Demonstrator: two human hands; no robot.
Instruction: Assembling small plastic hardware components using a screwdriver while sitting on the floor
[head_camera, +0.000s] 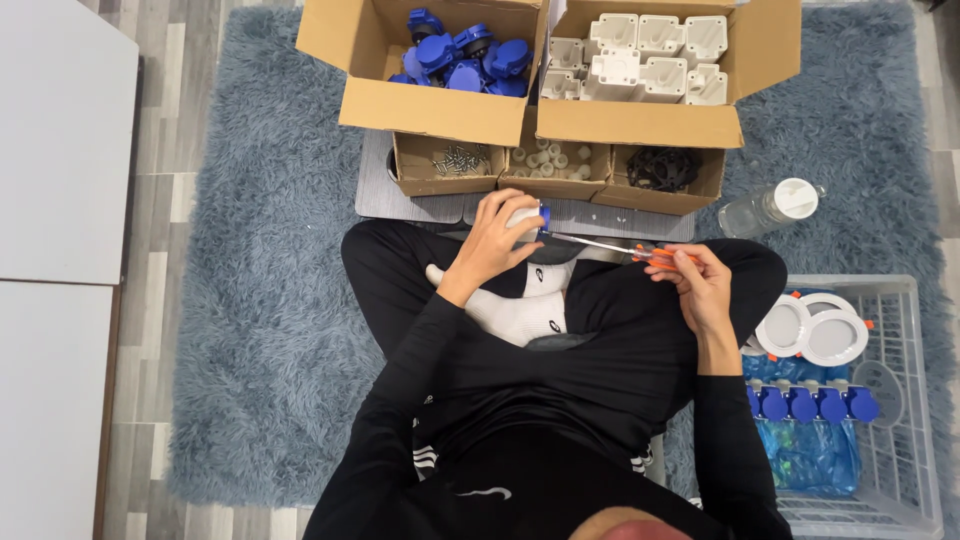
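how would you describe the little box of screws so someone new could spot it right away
Start at the two big cardboard boxes at the top of the blue rug. Three small open boxes sit in a row before them; take the leftmost. It alone holds silvery metal screws, not pale caps or black rings.

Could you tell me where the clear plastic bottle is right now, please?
In the head view, the bottle lies on its side on the blue rug, right of the small cardboard boxes and just above the white basket.
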